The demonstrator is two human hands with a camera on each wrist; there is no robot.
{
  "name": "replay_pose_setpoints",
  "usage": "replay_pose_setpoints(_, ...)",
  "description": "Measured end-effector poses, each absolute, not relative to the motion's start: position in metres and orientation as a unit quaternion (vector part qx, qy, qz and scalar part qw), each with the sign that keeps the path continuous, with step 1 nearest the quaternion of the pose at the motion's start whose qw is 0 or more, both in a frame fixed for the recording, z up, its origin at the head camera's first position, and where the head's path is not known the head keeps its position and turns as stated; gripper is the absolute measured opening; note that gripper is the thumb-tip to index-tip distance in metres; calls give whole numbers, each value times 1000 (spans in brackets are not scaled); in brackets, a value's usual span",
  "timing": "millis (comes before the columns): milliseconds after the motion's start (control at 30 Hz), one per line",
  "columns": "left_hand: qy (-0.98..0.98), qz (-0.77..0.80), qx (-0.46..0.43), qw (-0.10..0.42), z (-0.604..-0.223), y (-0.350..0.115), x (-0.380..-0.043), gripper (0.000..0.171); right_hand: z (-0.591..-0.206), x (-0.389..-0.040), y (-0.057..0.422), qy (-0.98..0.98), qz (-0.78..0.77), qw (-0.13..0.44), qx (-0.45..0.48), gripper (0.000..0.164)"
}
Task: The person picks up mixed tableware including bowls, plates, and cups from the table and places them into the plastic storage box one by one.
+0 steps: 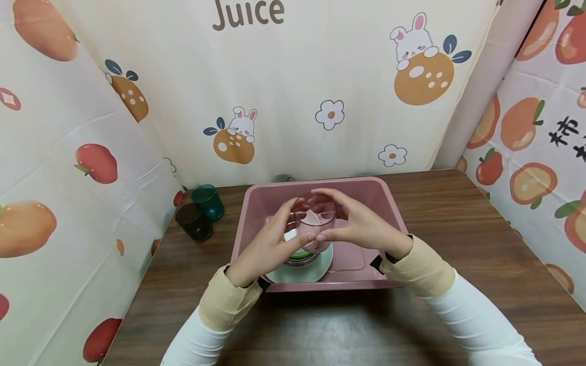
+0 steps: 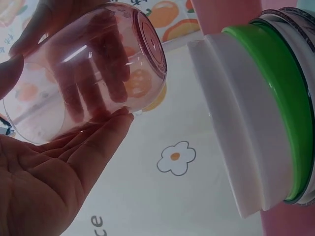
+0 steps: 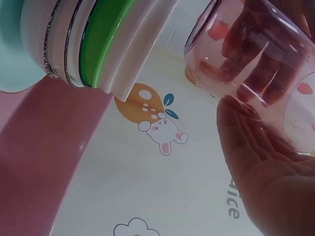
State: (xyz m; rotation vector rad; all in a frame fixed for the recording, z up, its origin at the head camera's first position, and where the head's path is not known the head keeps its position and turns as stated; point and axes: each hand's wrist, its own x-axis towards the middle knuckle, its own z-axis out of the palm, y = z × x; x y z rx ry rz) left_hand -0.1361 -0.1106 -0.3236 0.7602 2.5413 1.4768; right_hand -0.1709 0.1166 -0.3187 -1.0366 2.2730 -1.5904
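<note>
Both hands hold a clear pink drinking glass (image 1: 315, 231) between them, with its mouth facing up. My left hand (image 1: 273, 245) curls around its left side, and my right hand (image 1: 356, 222) grips the right side. The two thumbs nearly meet at the near wall. Under the glass, in a pink bin (image 1: 329, 286), stands a stack of bowls on a pale blue-green plate (image 1: 293, 276). On top is a white angular dish (image 2: 241, 123), then a green bowl (image 2: 283, 88) and dark-rimmed white bowls below. Both wrist views show a gap between glass and stack.
Left of the bin, a dark brown cup (image 1: 194, 222) and a teal cup (image 1: 208, 202) stand close together on the wooden table (image 1: 458, 223). Fruit-printed curtains (image 1: 293, 81) hang behind the table and along both sides.
</note>
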Motion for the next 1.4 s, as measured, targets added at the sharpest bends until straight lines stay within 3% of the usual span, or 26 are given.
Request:
replay_pose_setpoints(600,838,489,240,24,-318,-125,-135,70,-311,-176,126,783,-537,41,-310,73)
replay_pose_setpoints(1100,888,443,113,-55,-323,-199,-147,73,-316,-210,160,797,-571,-15,-196,66)
replay_pose_setpoints(1400,908,416,30,-22,-354,-225,-157,71,-336,-233,170,819,-558,-8,-129,70)
